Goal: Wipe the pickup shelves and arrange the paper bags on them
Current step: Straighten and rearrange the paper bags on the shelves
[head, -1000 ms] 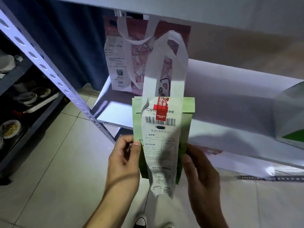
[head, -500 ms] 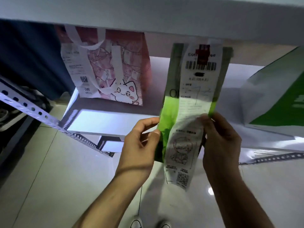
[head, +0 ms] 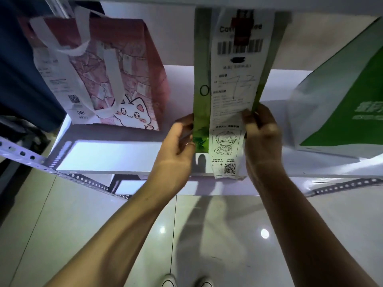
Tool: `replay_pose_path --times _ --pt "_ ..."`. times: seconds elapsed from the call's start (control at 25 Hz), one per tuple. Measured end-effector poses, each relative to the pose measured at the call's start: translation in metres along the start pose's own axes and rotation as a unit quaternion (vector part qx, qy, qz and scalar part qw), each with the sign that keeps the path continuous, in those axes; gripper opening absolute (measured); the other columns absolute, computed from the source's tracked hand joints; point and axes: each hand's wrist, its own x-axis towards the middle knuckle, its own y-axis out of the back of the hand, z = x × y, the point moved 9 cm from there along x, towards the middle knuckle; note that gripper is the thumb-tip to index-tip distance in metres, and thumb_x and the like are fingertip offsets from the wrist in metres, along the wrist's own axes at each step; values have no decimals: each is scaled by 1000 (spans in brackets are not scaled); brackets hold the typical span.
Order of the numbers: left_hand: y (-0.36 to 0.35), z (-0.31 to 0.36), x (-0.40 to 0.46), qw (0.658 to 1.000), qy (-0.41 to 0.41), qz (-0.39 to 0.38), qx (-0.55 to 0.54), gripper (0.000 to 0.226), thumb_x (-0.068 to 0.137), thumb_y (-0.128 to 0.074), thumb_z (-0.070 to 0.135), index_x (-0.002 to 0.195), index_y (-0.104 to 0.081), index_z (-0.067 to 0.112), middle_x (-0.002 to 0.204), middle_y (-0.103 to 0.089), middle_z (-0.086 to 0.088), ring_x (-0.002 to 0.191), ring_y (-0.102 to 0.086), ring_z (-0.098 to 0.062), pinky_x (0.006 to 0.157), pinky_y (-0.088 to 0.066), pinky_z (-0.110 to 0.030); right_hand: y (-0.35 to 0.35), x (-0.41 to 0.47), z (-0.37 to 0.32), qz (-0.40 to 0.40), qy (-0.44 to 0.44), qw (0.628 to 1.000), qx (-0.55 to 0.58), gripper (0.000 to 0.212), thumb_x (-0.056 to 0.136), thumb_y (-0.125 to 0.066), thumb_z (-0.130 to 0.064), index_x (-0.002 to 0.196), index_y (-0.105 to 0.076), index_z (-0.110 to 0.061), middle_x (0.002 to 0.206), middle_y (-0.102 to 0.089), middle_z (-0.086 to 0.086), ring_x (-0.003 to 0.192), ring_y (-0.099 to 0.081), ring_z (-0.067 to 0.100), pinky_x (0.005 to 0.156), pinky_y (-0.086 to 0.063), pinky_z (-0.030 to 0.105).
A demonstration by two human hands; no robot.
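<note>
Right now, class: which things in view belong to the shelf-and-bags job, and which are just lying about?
Belong to the job:
green paper bag, gripped by left hand and right hand
pink cat bag
green-and-white bag
white shelf

Just lying about:
blue curtain
tiled floor

top of the green paper bag [head: 202, 79] hidden behind the upper shelf edge [head: 207, 3]; green-and-white bag [head: 342, 104] cut off at right frame edge; receipt [head: 232, 83] small print unreadable.

Green paper bag [head: 201, 83] bears a white receipt [head: 234, 94] with black barcode; pink bag [head: 132, 79] shows a white cartoon cat; green-and-white bag [head: 339, 104].
</note>
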Motion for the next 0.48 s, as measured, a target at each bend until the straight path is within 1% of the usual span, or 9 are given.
replay_pose_path --times 0.08,0.16,0.2,0.28,0.36,0.4,0.44,0.48 --pt "-9 -12 -5 1000 -15 -15 -5 51 95 -41 -6 138 -52 22 126 -68 16 123 -59 -2 100 -45 -17 4 -12 21 -26 -11 999 -26 18 103 -51 -25 118 -60 -19 114 -73 -3 99 -71 14 85 -61 44" --pt "-10 -24 -8 999 -35 -2 1 55 93 -41 -3 141 -49 24 128 -66 17 126 -57 -4 106 -44 -27 -1 -29 41 -69 -2 998 4 21 107 -46 -23 122 -57 -14 117 -71 2 101 -72 16 82 -62 44" --pt "-11 -30 -8 999 -47 5 4 57 92 -41 -2 142 -48 24 130 -65 17 127 -56 -4 107 -44 -26 -3 -35 48 -88 8 996 23 22 108 -43 -21 125 -55 -12 118 -71 3 102 -71 18 82 -62 43" --pt "-14 -38 -7 998 -66 10 5 61 89 -40 -3 144 -45 22 135 -62 17 129 -55 -4 105 -44 -21 -6 -34 56 -108 32 993 38 23 110 -38 -18 125 -54 -12 115 -71 5 101 -71 21 76 -61 40" --pt "-21 -47 0 997 -73 0 10 64 87 -39 -5 145 -43 24 136 -60 18 130 -54 -4 104 -43 -20 -8 -20 62 -97 38 994 22 20 109 -39 -19 120 -55 -15 105 -71 1 88 -71 16 64 -57 31" --pt "-23 -50 6 997 -80 -4 20 65 88 -40 -4 145 -41 26 135 -60 20 130 -54 -4 105 -43 -21 -8 -12 64 -85 46 995 13 19 109 -40 -20 119 -56 -18 102 -72 -3 82 -72 12 61 -56 27" --pt "-23 -54 15 995 -92 -1 35 63 89 -42 0 146 -41 28 133 -60 24 130 -53 -1 104 -43 -21 -9 -3 65 -78 66 995 6 20 108 -41 -21 122 -56 -20 102 -72 -5 82 -72 11 62 -57 28" --pt "-24 -57 24 992 -111 6 52 61 91 -45 5 147 -40 30 132 -60 28 130 -52 2 104 -43 -19 -9 3 66 -77 82 994 3 23 108 -42 -23 126 -56 -21 107 -72 -7 88 -72 11 69 -60 33"
